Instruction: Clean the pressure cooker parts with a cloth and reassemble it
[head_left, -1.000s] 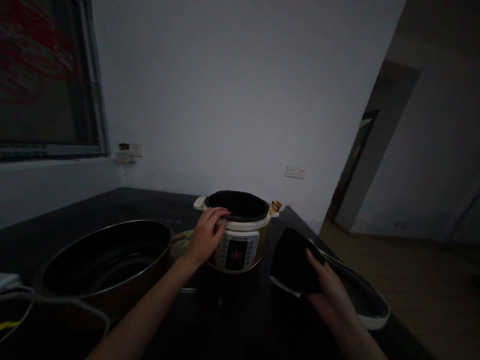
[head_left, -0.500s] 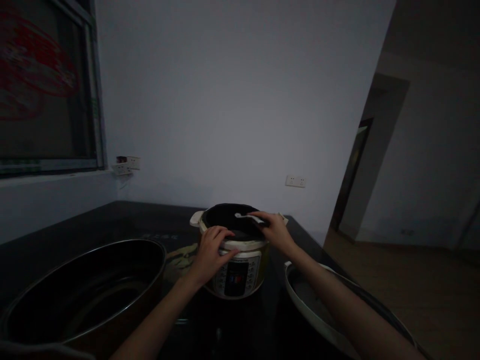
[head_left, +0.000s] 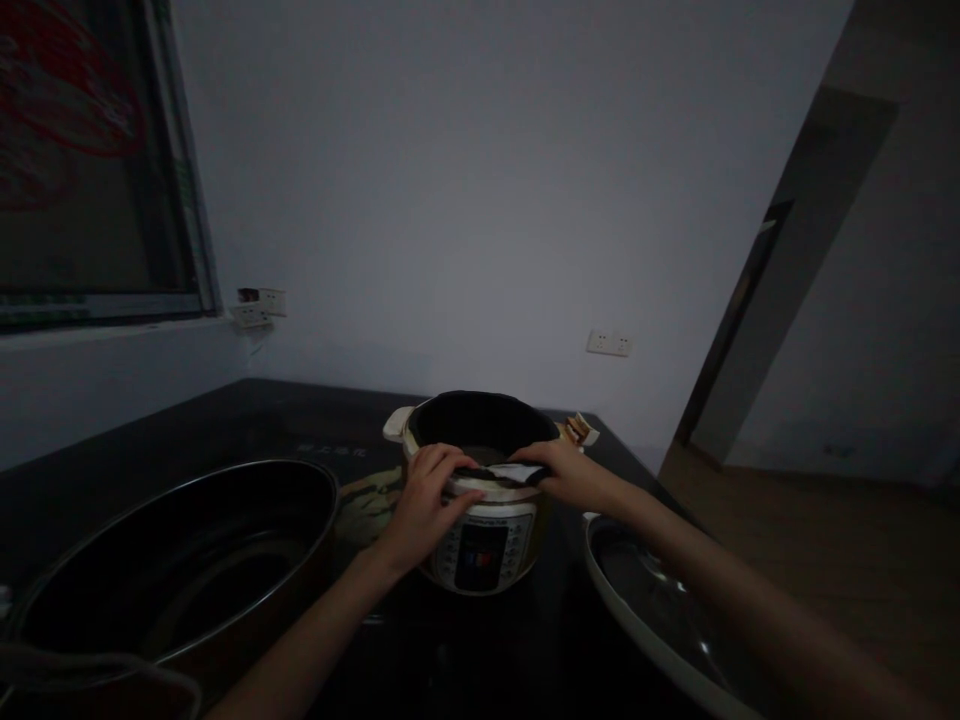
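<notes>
A cream and gold electric pressure cooker [head_left: 480, 545] with a button panel stands lidless on the dark countertop [head_left: 300, 430], its black inner pot showing. My left hand [head_left: 424, 505] grips the cooker's front left rim, fingers curled over it. My right hand [head_left: 574, 475] is at the front right rim, closed on a dark cloth [head_left: 501, 472] with a pale edge that lies across the rim between the two hands.
A large dark metal basin [head_left: 172, 560] sits at the left front. A pale, shallow lid or pan [head_left: 660, 620] lies at the right front near the counter edge. Wall sockets [head_left: 609, 343] are behind; a window [head_left: 90, 160] is at left, a doorway at right.
My right hand left the lid at the right, carried the dark cloth over the cooker's opening, then drew it down onto the front rim. My left hand stayed on the rim.
</notes>
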